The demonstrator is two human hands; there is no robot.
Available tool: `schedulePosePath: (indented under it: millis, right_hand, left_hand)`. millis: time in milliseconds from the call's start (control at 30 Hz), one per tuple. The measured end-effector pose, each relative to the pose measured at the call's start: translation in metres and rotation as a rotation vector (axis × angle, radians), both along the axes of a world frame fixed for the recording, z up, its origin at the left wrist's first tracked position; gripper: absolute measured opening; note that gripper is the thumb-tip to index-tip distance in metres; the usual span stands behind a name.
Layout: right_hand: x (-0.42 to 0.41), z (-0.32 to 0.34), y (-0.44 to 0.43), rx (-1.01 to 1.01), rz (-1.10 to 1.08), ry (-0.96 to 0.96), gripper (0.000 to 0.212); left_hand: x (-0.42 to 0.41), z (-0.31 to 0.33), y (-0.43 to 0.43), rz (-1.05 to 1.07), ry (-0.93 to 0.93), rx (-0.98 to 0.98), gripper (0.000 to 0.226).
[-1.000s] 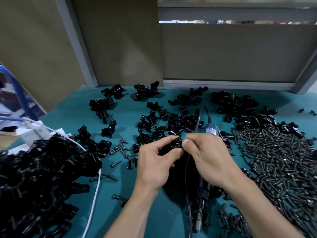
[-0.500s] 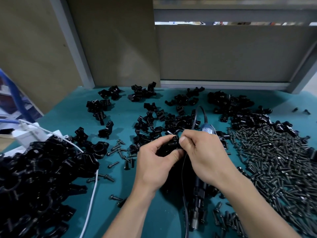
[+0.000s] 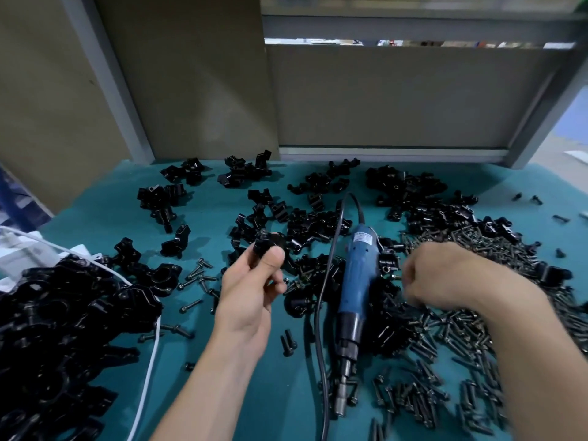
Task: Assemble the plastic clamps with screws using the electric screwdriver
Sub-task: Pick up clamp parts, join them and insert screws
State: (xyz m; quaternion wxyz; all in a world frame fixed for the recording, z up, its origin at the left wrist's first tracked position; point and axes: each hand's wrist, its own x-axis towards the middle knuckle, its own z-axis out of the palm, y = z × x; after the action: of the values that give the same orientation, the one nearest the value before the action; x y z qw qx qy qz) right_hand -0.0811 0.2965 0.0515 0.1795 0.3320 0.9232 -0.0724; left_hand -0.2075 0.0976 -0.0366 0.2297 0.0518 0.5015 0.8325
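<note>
Plastic clamp: black, small, up off the table in the left hand, roughly over the middle of the bench and just left of the screwdriver. It's a bit blurry, so no detail on it.
Left hand: thumb and fingertips pinching the clamp, palm facing up-ish, forearm coming in from the bottom edge.
Right hand: over the near edge of the screw pile, right of the screwdriver and not touching it. Fingers look curled in, but it's motion-smeared, so honestly can't tell if anything is between them.
Electric screwdriver: blue body, lying flat on the table between the two hands, metal bit end pointing toward the person.
Black cord: comes off the screwdriver's far end, loops over and runs down along its left side to the bottom edge.
Screw pile: huge spread of dark screws covering the right side, partly under the right forearm.
Loose screws: a few scattered just left of the left hand.
Loose clamps: small clumps all over the back half of the table.
Clamp heap: big black mound at the left edge.
White cable: runs along the heap's right side.
Table: teal mat surface.
Partition boards: plain tan panels in grey frames behind the bench.
</note>
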Motion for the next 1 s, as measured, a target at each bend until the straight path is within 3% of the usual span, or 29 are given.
schedulePosePath:
  millis: [167, 400, 533, 667, 767, 833, 900, 1000]
  right_hand:
    - [-0.007, -0.011, -0.006, -0.026, 0.004, -0.056, 0.031]
    - [-0.008, -0.018, 0.001, -0.114, 0.008, -0.031, 0.016]
    - [-0.003, -0.015, 0.006, -0.109, 0.029, 0.018, 0.022]
    - [-0.003, -0.003, 0.008, -0.166, 0.029, 0.373, 0.024]
    - [-0.011, -0.001, -0.009, -0.422, -0.009, 0.814, 0.022]
    - [-0.017, -0.005, -0.023, -0.630, -0.028, 1.006, 0.025]
    - [-0.023, -0.012, -0.033, -0.705, -0.025, 1.059, 0.026]
    - [-0.028, -0.019, -0.039, -0.642, 0.012, 0.998, 0.022]
  left_hand:
    - [0.001, 0.000, 0.003, 0.013, -0.103, 0.006, 0.038]
    - [0.005, 0.004, 0.004, -0.096, -0.079, -0.011, 0.042]
    - [0.009, 0.002, 0.006, -0.170, 0.018, -0.074, 0.032]
    - [0.013, 0.001, 0.010, -0.201, 0.077, -0.107, 0.040]
    - [0.016, 0.000, 0.011, -0.252, 0.086, -0.085, 0.050]
    - [0.017, 0.000, 0.012, -0.274, 0.059, -0.033, 0.054]
    - [0.016, 0.000, 0.012, -0.279, 0.005, 0.012, 0.053]
    - [0.010, 0.000, 0.009, -0.281, -0.064, 0.040, 0.048]
